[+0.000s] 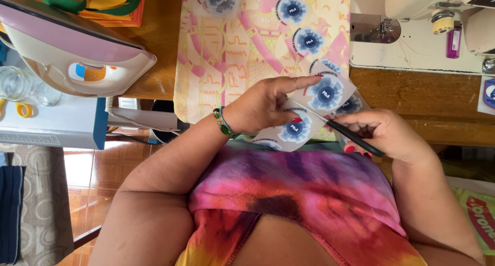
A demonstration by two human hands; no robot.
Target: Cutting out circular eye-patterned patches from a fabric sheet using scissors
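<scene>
My left hand (263, 106) grips a white strip of printed round blue emblems (322, 98), forefinger stretched along its top edge, close above my lap. My right hand (384, 134) holds black-handled scissors (340, 129), whose blades lie in the strip between two emblems. A green bead bracelet (223, 122) circles my left wrist. Several cut-out blue emblems (301, 26) lie on the patterned pink and yellow cloth (232, 54) spread over the wooden table (423, 95) just beyond my hands.
A white sewing machine (423, 34) stands at the back right. A pink and cream steam iron (72, 52) rests at the left beside a glass jar (18, 83) on a white surface. Folded orange cloth (111, 8) lies at the top left. Tiled floor shows below left.
</scene>
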